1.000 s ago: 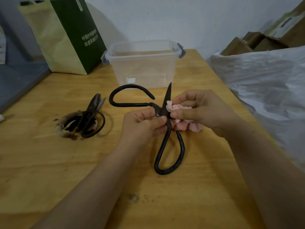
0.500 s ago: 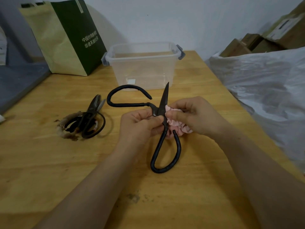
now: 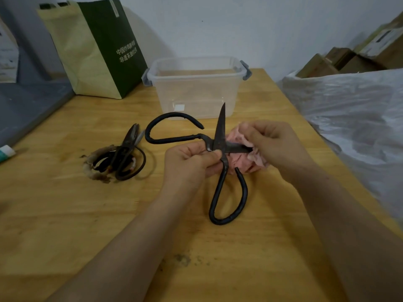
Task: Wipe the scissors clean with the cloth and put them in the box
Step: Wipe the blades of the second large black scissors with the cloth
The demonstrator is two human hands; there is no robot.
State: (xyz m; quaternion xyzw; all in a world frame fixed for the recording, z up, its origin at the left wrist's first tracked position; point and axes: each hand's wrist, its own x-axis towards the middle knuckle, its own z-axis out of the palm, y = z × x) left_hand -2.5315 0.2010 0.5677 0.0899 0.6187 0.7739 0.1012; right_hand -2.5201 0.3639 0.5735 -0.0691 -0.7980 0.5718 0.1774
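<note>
**Cloth slides out along the blade**

The right hand [image 3: 277,144] has drawn the pink cloth [image 3: 242,164] away from the pivot, baring the sideways blade. Centre-left, a second pair [image 3: 124,155] lies on the counter [image 3: 65,214]. The left hand [image 3: 189,162] pinches the open scissors [image 3: 219,131] at the pivot, one blade pointing up toward the clear box [image 3: 196,94] at top centre. Further right, right-hand fingers curl round the bunched cloth at the blade's tip.
</note>
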